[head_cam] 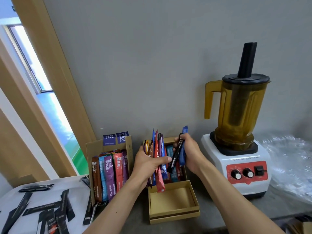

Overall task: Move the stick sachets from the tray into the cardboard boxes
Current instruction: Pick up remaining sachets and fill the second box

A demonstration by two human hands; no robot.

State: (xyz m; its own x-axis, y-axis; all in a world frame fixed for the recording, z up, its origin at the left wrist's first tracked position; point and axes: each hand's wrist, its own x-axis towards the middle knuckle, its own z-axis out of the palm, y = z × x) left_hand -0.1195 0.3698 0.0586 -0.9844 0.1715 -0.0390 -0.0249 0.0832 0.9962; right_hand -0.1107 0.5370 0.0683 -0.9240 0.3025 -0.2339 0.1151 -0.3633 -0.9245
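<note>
**A:** What lies at eight o'clock in the view?

**B:** A white tray [70, 184] on the desk [253, 208]. Black sachets [36, 187] lie scattered flat on it, pointing every way.

**A:** And next to it?

**B:** At the tray's three o'clock, touching its edge, stands an open left box [94, 146] of brown cardboard. Coloured sachets [108, 171] stand packed upright inside: brown, blue, purple and red.

**A:** Where is the left grip [146, 164]?

**B:** At six o'clock in the view, between the two boxes. Its fingers and thumb are curled round a bundle [158, 147] of mixed sachets, which fans out upright, its top ends toward twelve o'clock.

**A:** What is under it?

**B:** The right box [173, 215]. Its near half is bare. Its far half, at twelve o'clock, holds more sachets [175, 174], partly hidden by the bundle.

**A:** And the right grip [192, 154]?

**B:** It hangs over that far half, at the bundle's three o'clock. It is closed round two: a black sachet [174, 160], slanting down toward seven o'clock, and a blue sachet [184, 130], poking out above the knuckles.

**A:** Anything further right?

**B:** A blender [236, 107] with an amber jug stands at the right box's two o'clock. Crumpled clear plastic [290, 157] lies beyond it at three o'clock.
</note>
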